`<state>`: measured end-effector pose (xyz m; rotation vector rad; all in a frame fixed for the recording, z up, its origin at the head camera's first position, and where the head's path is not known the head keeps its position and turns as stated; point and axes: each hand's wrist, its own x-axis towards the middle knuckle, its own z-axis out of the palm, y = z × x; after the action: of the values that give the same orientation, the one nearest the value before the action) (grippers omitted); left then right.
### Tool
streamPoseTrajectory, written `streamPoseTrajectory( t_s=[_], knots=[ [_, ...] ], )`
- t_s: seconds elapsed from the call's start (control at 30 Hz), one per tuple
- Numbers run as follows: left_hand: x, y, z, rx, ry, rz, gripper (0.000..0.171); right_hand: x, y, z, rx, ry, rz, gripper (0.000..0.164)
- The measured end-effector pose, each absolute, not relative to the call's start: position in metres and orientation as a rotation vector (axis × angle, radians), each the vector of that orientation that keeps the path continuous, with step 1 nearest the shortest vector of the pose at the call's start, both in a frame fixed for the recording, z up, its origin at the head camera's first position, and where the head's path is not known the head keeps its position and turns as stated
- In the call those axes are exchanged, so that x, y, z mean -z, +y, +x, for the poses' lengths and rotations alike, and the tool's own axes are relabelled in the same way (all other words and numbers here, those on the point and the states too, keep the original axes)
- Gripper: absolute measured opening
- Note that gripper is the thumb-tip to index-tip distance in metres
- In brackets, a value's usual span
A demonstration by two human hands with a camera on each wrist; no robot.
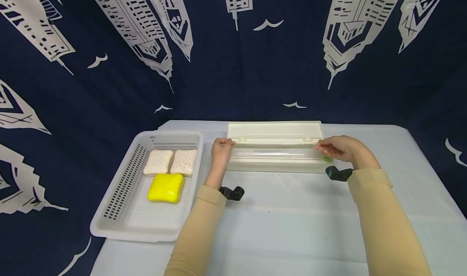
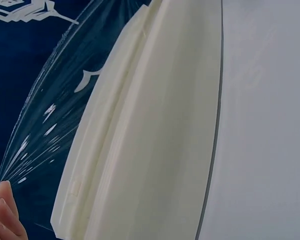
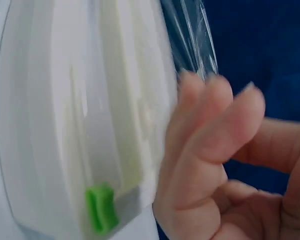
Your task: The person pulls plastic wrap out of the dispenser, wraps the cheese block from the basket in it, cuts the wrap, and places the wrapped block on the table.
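A long cream cling film dispenser [image 1: 279, 165] lies across the table with its lid [image 1: 275, 129] raised at the back. Transparent cling film [image 2: 42, 132] stretches up from it, creased toward the fingers. My left hand [image 1: 221, 152] pinches one corner of the film between thumb and fingertips, at the dispenser's left end. At the right end, my right hand [image 1: 343, 149] pinches the film's other corner, its fingers [image 3: 225, 117] curled. A small green slider [image 3: 102, 207] sits on the dispenser's right end, below the right hand.
Left of the dispenser stands a white perforated basket [image 1: 122, 227]. In it are two pale speckled sponges [image 1: 158, 162] side by side and a glossy yellow block [image 1: 166, 188]. A white cloth covers the table [image 1: 288, 231], and a dark blue printed curtain [image 1: 248, 77] hangs behind.
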<state>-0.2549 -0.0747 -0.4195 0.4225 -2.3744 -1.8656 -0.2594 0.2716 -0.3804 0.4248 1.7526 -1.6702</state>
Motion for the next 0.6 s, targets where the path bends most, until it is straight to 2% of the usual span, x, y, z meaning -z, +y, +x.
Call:
streamPoseTrajectory(
  t_s=[0.33, 0.6],
  knots=[
    [0.397, -0.077, -0.252, 1.905, -2.173, 0.297, 0.011, 0.361, 0.266, -0.249, 2.034, 1.701, 0.412, 0.034],
    [0.376, -0.078, -0.257, 1.914, -2.025, 0.181, 0.006, 0.345, 0.257, -0.24, 2.237, 1.788, 0.425, 0.018]
  ],
)
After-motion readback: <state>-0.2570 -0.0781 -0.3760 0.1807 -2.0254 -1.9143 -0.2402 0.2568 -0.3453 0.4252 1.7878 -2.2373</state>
